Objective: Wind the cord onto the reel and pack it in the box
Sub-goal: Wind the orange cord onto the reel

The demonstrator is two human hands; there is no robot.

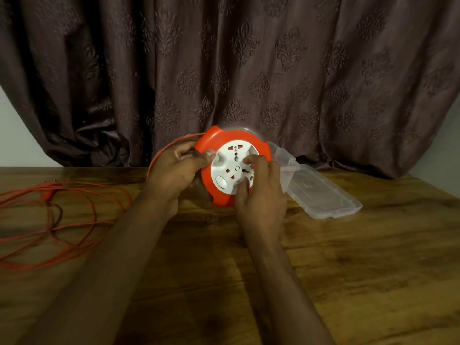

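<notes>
Wooden table, dark patterned curtain hanging right behind it. One orange reel w/ white socket face, held upright above the table's far middle. Left hand grips the reel's left rim, thumb on front; right hand has fingers curled on the white face (winding knob hidden). One orange cord sprawls loose left of reel. One clear box, open, just right of reel. Table near edge bare.
</notes>
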